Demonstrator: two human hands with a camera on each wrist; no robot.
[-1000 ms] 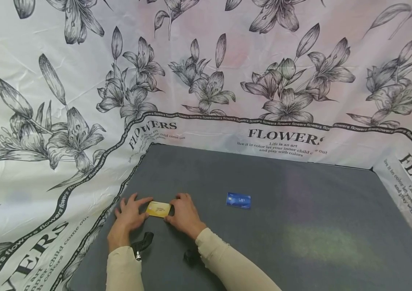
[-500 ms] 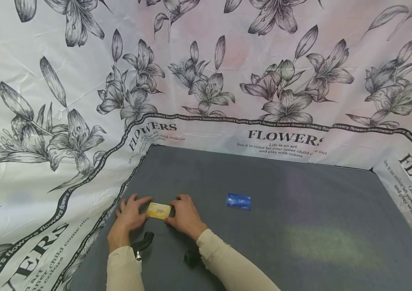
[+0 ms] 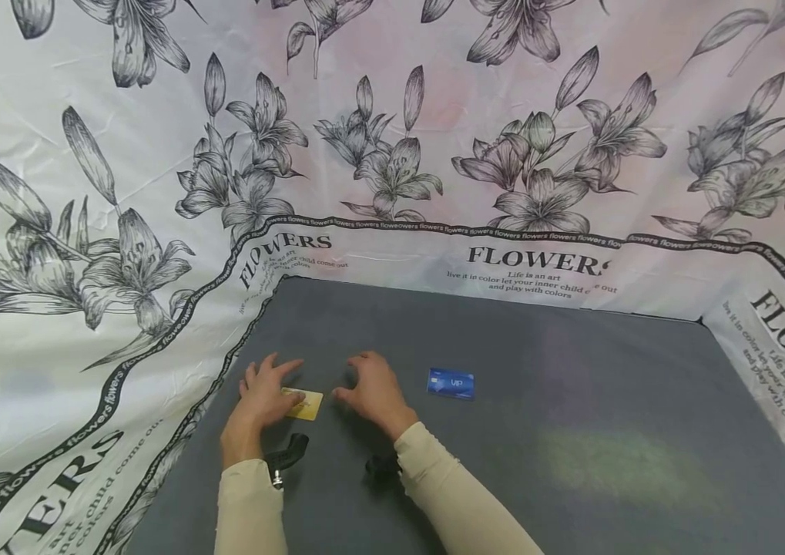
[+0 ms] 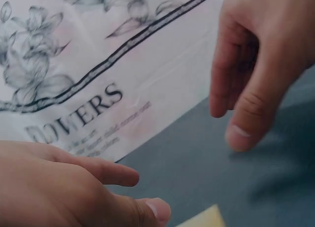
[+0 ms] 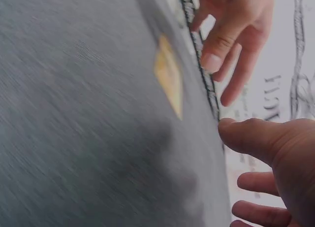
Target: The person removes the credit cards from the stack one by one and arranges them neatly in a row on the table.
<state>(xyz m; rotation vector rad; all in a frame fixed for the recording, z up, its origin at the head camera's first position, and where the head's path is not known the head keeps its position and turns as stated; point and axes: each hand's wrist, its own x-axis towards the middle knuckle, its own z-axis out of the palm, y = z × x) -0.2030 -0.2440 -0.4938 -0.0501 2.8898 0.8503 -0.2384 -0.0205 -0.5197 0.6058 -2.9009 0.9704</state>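
A yellow card (image 3: 310,406) lies flat on the dark grey table, its left part hidden behind my left thumb in the head view. My left hand (image 3: 263,395) hovers over it with thumb and fingers spread, holding nothing. To the card's right, my right hand (image 3: 380,395) is raised off the table, thumb and fingers apart and nothing between them. The right wrist view shows the card (image 5: 169,78) on the table, apart from both hands. Farther right lies a blue card (image 3: 451,383) printed "VIP".
White flower-printed cloth (image 3: 392,185) walls off the back and the left side of the table (image 3: 503,462). A black wrist mount (image 3: 288,453) sticks out beside the left sleeve, and another dark mount (image 3: 380,467) shows by the right sleeve.
Both hands have let go of the yellow card's ends and lifted. The left moved right over the card; the right moved right, away from it. The blue card stays put.
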